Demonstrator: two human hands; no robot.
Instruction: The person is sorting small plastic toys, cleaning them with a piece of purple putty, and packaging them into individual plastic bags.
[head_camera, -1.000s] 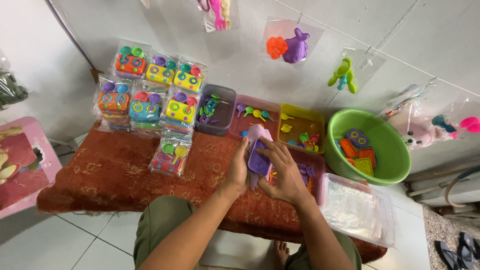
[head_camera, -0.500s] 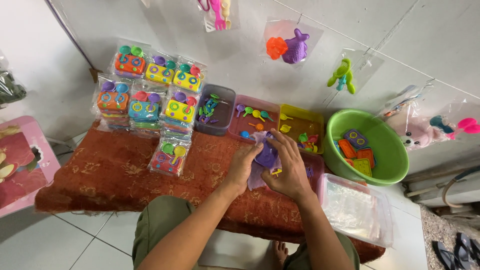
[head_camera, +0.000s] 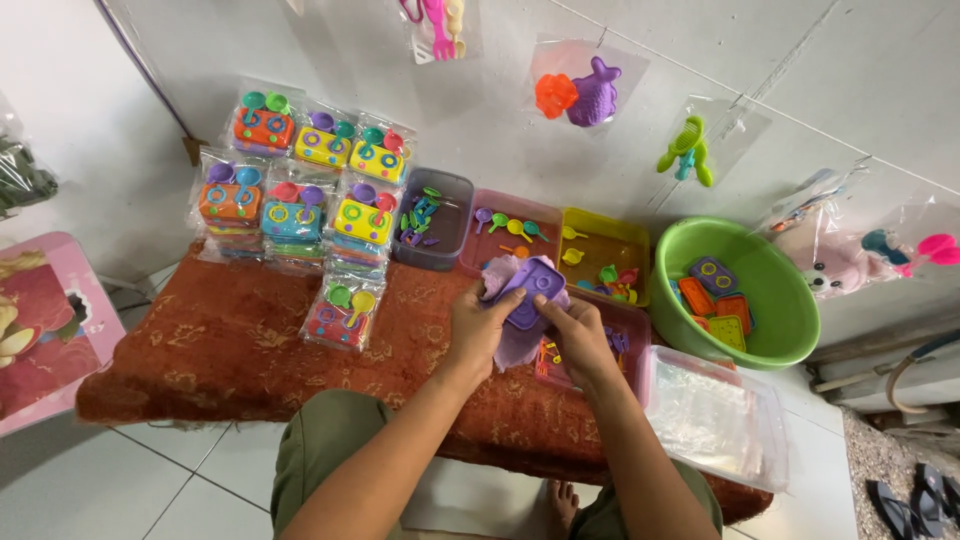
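Your grip is closed on a purple toy stove (head_camera: 530, 290): your left hand (head_camera: 478, 332) clasps its left side and your right hand (head_camera: 578, 338) pinches its near right edge, with a purple cloth (head_camera: 515, 340) hanging beneath. You hold it just above the red-covered worktop (head_camera: 220, 340), near a pink tray (head_camera: 510, 225) of spoons and in front of bagged toy sets (head_camera: 345, 315). A green basin (head_camera: 780, 290) sits to your right.
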